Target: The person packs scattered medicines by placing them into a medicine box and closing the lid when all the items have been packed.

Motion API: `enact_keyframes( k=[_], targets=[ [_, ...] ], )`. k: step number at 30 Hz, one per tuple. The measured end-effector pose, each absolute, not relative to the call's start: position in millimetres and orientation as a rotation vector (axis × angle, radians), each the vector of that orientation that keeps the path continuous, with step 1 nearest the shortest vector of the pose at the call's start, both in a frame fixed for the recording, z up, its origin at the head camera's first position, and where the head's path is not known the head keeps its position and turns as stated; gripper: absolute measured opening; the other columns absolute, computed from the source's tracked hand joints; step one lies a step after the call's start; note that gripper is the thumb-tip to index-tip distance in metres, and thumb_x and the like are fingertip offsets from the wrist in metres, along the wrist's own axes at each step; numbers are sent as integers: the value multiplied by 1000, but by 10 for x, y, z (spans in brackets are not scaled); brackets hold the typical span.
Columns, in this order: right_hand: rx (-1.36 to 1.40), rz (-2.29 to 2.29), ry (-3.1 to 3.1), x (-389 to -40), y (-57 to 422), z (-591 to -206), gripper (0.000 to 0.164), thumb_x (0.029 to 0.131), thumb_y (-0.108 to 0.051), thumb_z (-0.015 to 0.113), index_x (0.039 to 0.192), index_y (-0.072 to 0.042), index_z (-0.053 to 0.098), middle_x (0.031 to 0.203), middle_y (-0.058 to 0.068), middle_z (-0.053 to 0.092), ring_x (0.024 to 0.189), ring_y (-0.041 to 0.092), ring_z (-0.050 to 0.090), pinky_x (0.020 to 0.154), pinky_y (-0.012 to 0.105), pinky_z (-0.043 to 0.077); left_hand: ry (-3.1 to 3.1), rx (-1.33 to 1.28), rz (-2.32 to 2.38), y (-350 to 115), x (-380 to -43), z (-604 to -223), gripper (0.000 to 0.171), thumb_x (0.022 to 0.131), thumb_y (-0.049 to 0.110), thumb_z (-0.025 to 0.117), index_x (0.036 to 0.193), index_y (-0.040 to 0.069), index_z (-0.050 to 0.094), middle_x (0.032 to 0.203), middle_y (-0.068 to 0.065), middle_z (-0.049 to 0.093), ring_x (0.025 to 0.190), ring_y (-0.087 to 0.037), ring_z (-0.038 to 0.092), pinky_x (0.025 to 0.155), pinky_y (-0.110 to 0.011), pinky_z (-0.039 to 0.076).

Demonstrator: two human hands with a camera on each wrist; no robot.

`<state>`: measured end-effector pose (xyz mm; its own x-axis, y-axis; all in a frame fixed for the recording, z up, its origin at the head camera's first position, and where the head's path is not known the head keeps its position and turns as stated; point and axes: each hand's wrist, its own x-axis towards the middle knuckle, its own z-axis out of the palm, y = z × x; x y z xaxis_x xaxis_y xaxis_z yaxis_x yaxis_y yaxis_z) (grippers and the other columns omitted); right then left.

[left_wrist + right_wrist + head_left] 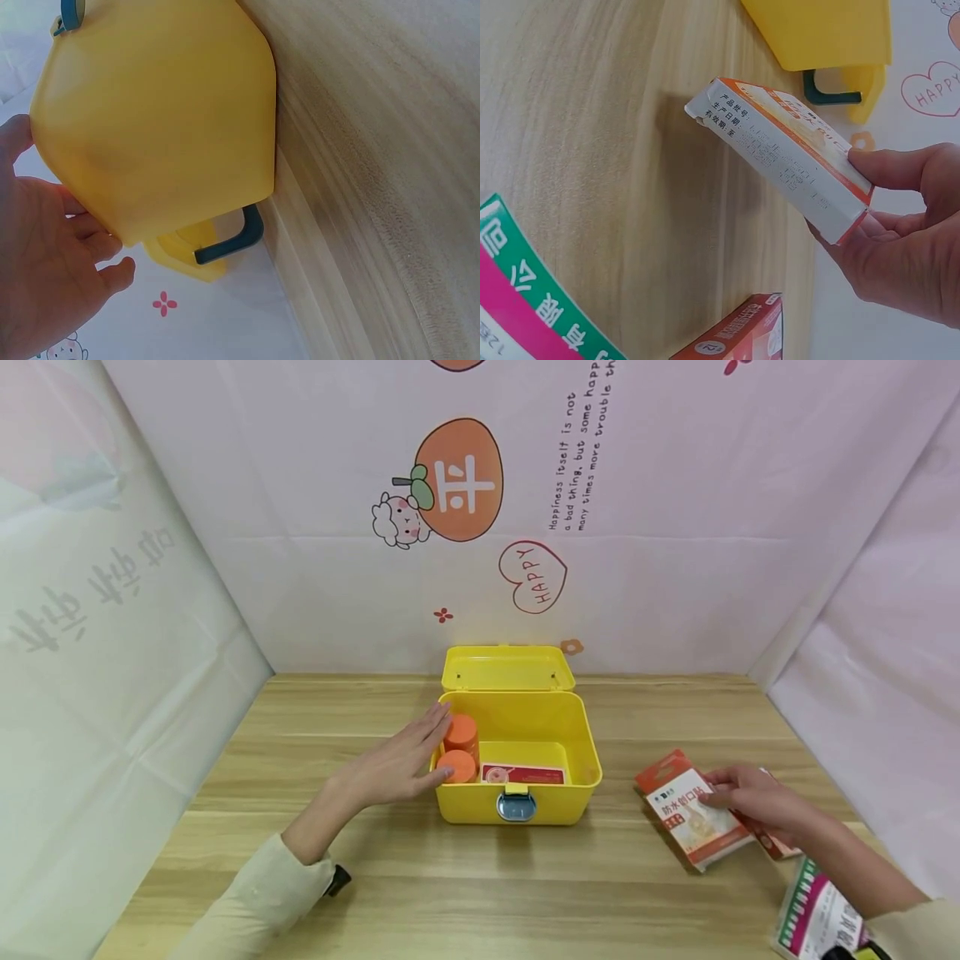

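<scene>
A yellow storage box (588,752) stands with its lid (508,670) raised at the back. Inside, two orange-lidded containers (457,767) sit at the left, and a flat red-and-white box (523,774) lies near the front wall. My left hand (401,760) rests along the left rim, its fingers straight and its thumb near the front corner. To the right of the storage box, my right hand (757,802) pinches a red-and-white box of adhesive bandages (693,814) by its edge; the right wrist view shows that bandage box (787,161) tilted above the table.
A second red box (739,330) lies on the wooden table (450,893) below my right hand, partly hidden by it in the head view. Nearer my right forearm is a green, magenta and white package (817,914). White printed cloth (337,602) hangs behind and at both sides.
</scene>
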<state>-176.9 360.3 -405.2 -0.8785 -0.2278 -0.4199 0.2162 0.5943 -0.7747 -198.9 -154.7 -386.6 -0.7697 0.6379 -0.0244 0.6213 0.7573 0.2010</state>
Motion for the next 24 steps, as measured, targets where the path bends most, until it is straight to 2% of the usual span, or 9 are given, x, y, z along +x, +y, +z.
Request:
enact_keyframes(
  k=[12,24],
  targets=[
    [-110,-1281,2289,-1738,3578,-3887,63,101,-12,53,140,28,23,98,5,68,78,14,69,68,30,60,2857,1014,295,-1535,-1986,-3865,84,102,61,33,159,5,9,170,-8,-2,157,-24,3,126,-43,19],
    [-187,-1385,2226,-1704,3541,-3750,64,104,-11,50,142,28,17,102,-3,73,83,14,72,71,31,62,2857,1015,282,-1534,-1986,-3868,83,102,60,34,159,6,8,170,-8,-2,157,-23,2,126,-43,19]
  ],
)
